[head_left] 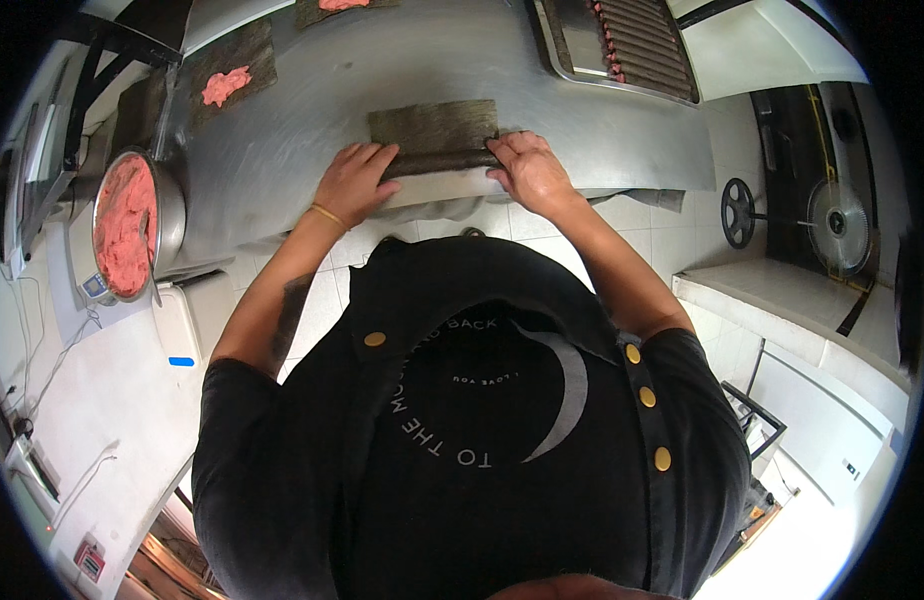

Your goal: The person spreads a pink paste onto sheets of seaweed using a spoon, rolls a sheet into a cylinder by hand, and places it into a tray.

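A dark seaweed sheet (434,128) lies on the steel table (402,60), its near edge rolled into a tube. My left hand (354,182) presses on the left end of that roll, fingers curled over it. On the right end rests my right hand (527,170), gripping in the same way. The filling inside the roll is hidden.
A metal bowl of pink paste (127,225) stands at the left. Two more seaweed sheets with pink dollops (227,85) lie at the back left. A tray of finished dark rolls (637,45) sits at the back right. A floor fan (832,225) stands to the right.
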Demonstrator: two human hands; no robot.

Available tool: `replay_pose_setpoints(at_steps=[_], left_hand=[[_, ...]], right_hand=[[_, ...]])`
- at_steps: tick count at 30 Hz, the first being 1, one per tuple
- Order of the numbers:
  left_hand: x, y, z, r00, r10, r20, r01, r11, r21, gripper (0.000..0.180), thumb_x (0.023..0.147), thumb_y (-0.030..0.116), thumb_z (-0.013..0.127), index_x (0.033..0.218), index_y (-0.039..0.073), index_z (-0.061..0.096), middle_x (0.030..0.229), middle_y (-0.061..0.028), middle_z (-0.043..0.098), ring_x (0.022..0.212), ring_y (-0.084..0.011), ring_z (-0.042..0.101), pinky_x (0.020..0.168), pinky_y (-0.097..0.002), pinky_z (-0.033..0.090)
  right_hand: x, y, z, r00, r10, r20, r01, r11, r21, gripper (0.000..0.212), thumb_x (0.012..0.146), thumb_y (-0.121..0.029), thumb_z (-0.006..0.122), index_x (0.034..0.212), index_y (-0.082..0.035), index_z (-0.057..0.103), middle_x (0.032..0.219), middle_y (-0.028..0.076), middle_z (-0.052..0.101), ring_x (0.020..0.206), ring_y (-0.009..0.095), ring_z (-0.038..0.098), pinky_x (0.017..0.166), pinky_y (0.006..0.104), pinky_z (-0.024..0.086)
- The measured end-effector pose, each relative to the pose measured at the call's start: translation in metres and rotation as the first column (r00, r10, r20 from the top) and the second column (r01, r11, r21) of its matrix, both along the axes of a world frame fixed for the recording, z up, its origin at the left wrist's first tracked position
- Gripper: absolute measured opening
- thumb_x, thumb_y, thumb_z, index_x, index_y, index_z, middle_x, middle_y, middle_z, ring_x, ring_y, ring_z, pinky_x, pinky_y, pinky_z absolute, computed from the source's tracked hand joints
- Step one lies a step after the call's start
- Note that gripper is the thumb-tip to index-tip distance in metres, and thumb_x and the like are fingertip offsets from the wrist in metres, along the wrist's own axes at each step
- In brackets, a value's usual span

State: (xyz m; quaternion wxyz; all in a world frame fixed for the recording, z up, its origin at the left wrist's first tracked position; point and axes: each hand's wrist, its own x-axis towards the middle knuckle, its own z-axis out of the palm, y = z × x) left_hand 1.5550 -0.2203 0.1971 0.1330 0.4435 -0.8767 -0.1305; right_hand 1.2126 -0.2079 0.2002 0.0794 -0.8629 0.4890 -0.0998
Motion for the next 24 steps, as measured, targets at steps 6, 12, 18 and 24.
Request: replay_pose_setpoints(at_steps=[6,12,18,24], left_hand=[[-0.058,-0.018,0.006,0.998,-0.013,0.059,0.001,0.981,0.193,0.051,0.083,0.029,0.083,0.125,0.005,0.068,0.118,-0.0165,0.067,0.117,-0.0403,0.062,0.104,-0.0485,0.049],[-0.054,-0.029,0.002,0.993,-0.114,0.040,0.102,0.969,0.227,0.046,0.082,0.028,0.084,0.118,0.004,0.069,0.114,-0.0163,0.066,0.114,-0.0394,0.062,0.103,-0.0496,0.049],[0.000,-0.030,-0.006,0.989,-0.145,-0.017,0.146,0.963,0.225,0.045,0.084,0.026,0.083,0.120,0.003,0.069,0.114,-0.0148,0.067,0.114,-0.0379,0.063,0.106,-0.0478,0.049],[0.041,-0.005,0.034,0.995,0.085,0.054,-0.098,0.948,0.304,0.043,0.083,0.026,0.084,0.119,0.006,0.072,0.114,-0.0124,0.068,0.114,-0.0343,0.063,0.104,-0.0448,0.050]], right_hand=[[0.055,-0.017,0.001,0.994,0.064,0.093,-0.083,0.974,0.209,0.052,0.090,-0.036,0.078,0.132,-0.008,0.069,0.127,0.013,0.068,0.127,0.034,0.059,0.109,0.0469,0.044],[0.063,-0.021,-0.004,0.995,0.067,0.079,-0.080,0.980,0.182,0.044,0.089,-0.034,0.078,0.125,-0.008,0.072,0.125,0.013,0.068,0.124,0.035,0.060,0.108,0.0467,0.045],[0.018,-0.016,-0.005,0.995,0.058,0.081,-0.072,0.981,0.180,0.039,0.090,-0.029,0.077,0.122,-0.006,0.073,0.118,0.015,0.070,0.123,0.035,0.061,0.108,0.0454,0.045],[-0.033,0.008,0.009,0.992,-0.124,0.027,0.120,0.985,0.120,0.043,0.088,-0.026,0.080,0.124,-0.005,0.072,0.122,0.016,0.070,0.122,0.035,0.063,0.109,0.0472,0.045]])
